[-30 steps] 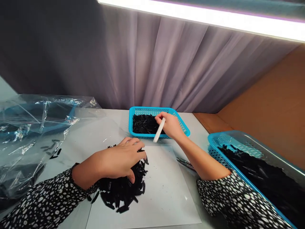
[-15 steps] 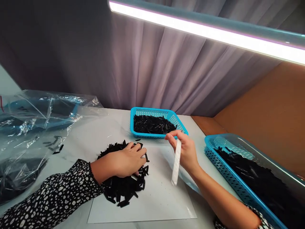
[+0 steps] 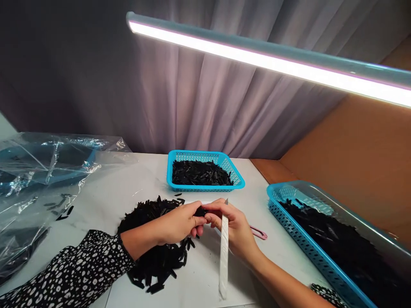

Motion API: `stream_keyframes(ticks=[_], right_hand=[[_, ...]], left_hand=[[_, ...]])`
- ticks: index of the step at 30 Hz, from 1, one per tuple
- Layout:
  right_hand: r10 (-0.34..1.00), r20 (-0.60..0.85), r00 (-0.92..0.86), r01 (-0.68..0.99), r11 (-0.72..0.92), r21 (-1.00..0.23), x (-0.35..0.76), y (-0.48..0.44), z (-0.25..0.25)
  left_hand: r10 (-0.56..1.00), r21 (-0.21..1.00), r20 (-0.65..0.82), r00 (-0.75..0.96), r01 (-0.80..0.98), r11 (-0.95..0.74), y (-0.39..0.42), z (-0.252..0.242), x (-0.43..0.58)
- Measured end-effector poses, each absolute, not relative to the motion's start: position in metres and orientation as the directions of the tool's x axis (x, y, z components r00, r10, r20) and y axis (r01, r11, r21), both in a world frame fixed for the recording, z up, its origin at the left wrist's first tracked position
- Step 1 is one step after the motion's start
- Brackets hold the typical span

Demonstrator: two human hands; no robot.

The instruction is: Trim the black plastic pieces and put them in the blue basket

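Where blue baskets stand, black pieces inside

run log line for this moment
left hand: holding small black piece | right hand: touching it, holding slim white-wrapped tool | blue perforated plastic basket: black pieces inside

The left hand and right hand pinch close together, curled; left forearm slants toward eight o'clock, right forearm toward four.
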State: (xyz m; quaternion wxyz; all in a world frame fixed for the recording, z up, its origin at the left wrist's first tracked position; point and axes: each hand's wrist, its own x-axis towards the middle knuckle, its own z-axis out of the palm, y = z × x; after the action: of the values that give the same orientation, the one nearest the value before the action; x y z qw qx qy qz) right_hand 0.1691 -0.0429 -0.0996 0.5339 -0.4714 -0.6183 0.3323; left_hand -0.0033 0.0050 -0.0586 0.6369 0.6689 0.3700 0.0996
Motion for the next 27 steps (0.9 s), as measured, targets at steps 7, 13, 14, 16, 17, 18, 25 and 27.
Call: stream_keyframes(ticks=[7, 13, 14, 16, 17, 18, 25, 27], right_hand=[[0.929, 0.37, 0.024, 0.303, 0.346, -0.888, 0.176, -0.036, -0.094], [0.932, 0.359, 0.046, 0.243, 0.338, -0.909, 0.179, -0.032, -0.098], [0.938, 0.341, 0.06, 0.219, 0.321, -0.921, 0.18, -0.032, -0.098], [0.95, 0.301, 0.086, 0.172, 0.284, -0.943, 0.18, -0.033, -0.099], [0.955, 0.282, 0.094, 0.151, 0.267, -0.952, 0.18, -0.033, -0.098], [0.958, 0.267, 0.099, 0.132, 0.254, -0.958, 0.18, -0.034, -0.098], [0.959, 0.266, 0.103, 0.144, 0.25, -0.957, 0.177, -0.038, -0.094], [0.965, 0.22, 0.143, 0.122, 0.204, -0.971, 0.177, -0.039, -0.092]], left_hand=[[0.596, 0.867, -0.383, 0.706, 0.052, 0.496, 0.0, -0.064, 0.006], [0.7, 0.895, -0.318, 0.64, -0.04, 0.444, 0.003, -0.08, 0.01], [0.707, 0.9, -0.308, 0.637, -0.046, 0.434, 0.004, -0.082, 0.01], [0.708, 0.899, -0.29, 0.643, -0.071, 0.432, 0.004, -0.083, 0.01], [0.707, 0.896, -0.283, 0.648, -0.083, 0.435, 0.004, -0.083, 0.01], [0.704, 0.893, -0.28, 0.653, -0.092, 0.44, 0.003, -0.082, 0.01], [0.701, 0.899, -0.255, 0.666, -0.104, 0.426, 0.001, -0.079, 0.012], [0.701, 0.896, -0.245, 0.67, -0.12, 0.428, 0.001, -0.079, 0.011]])
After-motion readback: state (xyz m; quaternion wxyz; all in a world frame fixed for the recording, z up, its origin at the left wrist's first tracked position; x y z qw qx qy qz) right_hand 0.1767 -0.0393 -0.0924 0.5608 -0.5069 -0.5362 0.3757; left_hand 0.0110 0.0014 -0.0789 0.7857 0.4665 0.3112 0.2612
